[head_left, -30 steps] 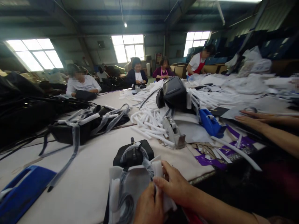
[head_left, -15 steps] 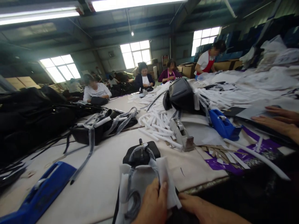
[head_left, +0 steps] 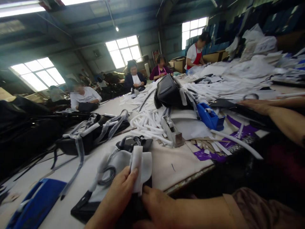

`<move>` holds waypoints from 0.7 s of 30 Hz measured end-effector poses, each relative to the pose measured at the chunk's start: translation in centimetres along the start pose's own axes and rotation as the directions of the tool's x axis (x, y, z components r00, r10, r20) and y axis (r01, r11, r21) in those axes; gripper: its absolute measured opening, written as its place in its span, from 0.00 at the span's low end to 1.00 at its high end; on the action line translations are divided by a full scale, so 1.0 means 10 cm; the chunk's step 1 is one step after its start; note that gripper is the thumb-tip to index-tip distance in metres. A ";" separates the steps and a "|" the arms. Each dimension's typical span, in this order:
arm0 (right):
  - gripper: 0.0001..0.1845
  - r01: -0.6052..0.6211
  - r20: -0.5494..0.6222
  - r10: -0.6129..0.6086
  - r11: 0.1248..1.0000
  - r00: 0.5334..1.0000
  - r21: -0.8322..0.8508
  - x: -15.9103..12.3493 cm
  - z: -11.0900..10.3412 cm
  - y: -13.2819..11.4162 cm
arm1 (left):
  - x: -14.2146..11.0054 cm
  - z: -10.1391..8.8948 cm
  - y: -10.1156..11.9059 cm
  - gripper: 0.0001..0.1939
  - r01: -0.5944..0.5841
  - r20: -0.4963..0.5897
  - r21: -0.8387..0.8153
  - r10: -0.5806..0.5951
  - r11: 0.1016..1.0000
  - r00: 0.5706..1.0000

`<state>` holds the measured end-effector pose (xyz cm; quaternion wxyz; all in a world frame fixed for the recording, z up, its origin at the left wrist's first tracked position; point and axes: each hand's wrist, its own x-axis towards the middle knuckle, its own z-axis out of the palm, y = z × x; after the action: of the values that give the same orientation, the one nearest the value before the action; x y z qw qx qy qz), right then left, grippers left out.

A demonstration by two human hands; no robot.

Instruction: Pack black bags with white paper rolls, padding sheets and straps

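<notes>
The padding of the black bag, at the counter, is judged partly done: white is seen along its left side, but no fastening on the 1 white strip pinched by the left hand at its right. The right hand's grip cannot be told. Beyond the bag, 1 grey dispenser and 1 blue dispenser are seen.

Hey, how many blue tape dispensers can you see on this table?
2. The near blue dispenser lies at the picture's lower left; the far blue dispenser is right of the grey dispenser. More could be hidden behind the piled white material.
</notes>
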<state>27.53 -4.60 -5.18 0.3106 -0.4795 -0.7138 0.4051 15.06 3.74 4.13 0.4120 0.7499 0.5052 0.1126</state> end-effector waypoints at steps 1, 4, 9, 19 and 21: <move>0.32 -0.002 0.056 0.002 1.000 0.998 -0.010 0.00 0.00 0.04 | 0.01 0.05 -0.07 0.21 0.011 0.012 -0.010 -0.010 1.000 1.000; 0.21 0.075 0.238 -0.068 0.997 0.969 -0.019 -0.05 -0.11 0.11 | 0.03 0.19 -0.25 0.24 0.023 0.072 -0.013 -0.022 1.000 0.997; 0.12 0.038 0.051 -0.039 0.999 0.998 0.020 -0.21 -0.52 0.22 | 0.07 0.13 -0.35 0.25 0.035 0.114 -0.049 -0.029 0.998 0.993; 0.16 -0.494 -0.419 0.268 0.574 0.867 -0.654 0.43 -1.07 0.98 | 0.18 0.03 -0.45 0.25 0.066 0.110 -0.093 -0.055 0.993 0.992; 0.18 -0.510 -0.404 0.313 0.469 0.859 -0.721 0.66 -1.12 1.00 | 0.18 0.03 -0.45 0.25 0.065 0.115 -0.106 -0.053 0.992 0.992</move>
<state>38.93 6.83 -8.19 0.0252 -0.7657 -0.6413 0.0433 13.09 5.76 0.17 0.4833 0.7160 0.4964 0.0856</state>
